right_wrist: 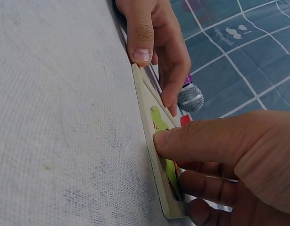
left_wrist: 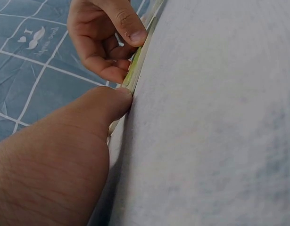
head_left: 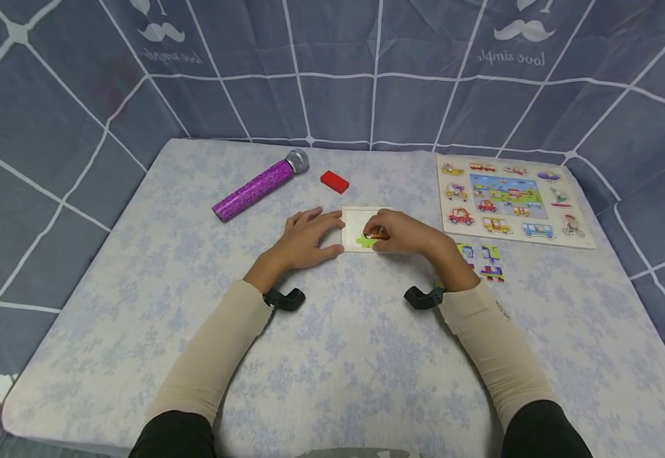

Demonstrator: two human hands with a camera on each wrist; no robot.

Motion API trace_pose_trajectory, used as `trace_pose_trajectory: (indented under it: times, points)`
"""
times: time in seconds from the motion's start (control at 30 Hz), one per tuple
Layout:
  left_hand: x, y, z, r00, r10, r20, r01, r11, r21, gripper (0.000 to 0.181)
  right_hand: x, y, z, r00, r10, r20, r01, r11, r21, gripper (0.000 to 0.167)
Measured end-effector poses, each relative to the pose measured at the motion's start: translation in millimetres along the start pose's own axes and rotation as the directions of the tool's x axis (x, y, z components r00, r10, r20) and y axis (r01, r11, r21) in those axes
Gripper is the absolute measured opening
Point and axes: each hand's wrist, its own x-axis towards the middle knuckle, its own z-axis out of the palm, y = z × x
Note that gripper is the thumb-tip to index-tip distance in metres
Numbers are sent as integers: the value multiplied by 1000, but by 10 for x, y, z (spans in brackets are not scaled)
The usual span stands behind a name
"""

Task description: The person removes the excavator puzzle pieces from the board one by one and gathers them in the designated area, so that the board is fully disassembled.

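Observation:
A small pale wooden puzzle tray (head_left: 352, 219) lies on the table before me, with green jigsaw pieces (head_left: 364, 242) inside its frame. My left hand (head_left: 311, 240) rests at the tray's left side, thumb at the near corner and fairly straight fingers spread along the edge. My right hand (head_left: 396, 232) reaches over the tray's right part, pinching a puzzle piece (head_left: 375, 235) with green and orange print, partly covered by the fingers. In the right wrist view the right thumb (right_wrist: 166, 141) lies on the green print, low in the tray (right_wrist: 147, 113).
Loose printed puzzle pieces (head_left: 491, 262) lie right of my right wrist, some partly hidden. Behind them is a larger vehicle puzzle board (head_left: 443, 191). A purple glittery microphone (head_left: 258, 189) and a red block (head_left: 335, 182) lie beyond my left hand. Grey-blue curtain (head_left: 338, 108) borders the table.

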Motion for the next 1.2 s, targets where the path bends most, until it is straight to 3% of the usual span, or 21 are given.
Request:
trace_pose_trajectory:
  times: [0.4,0.8,1.0,1.2]
  points:
    - [-13,50,-56,999,-19,30,19,1000,7,55,-43,-5,-43,1000,-25,8,24,999,36,30]
    - [-3,25,-33,1000,-19,23,19,1000,10,55,-41,-52,-72,998,-51,-27,48,994,-96,29]
    - [-15,45,-43,999,-18,30,18,1000,5,55,-181,-53,-219,983,-108,-146,95,991,-91,28]
    - [-12,22,-26,1000,-5,28,5,1000,13,56,-710,36,-430,935,-171,-312,159,985,-62,30]
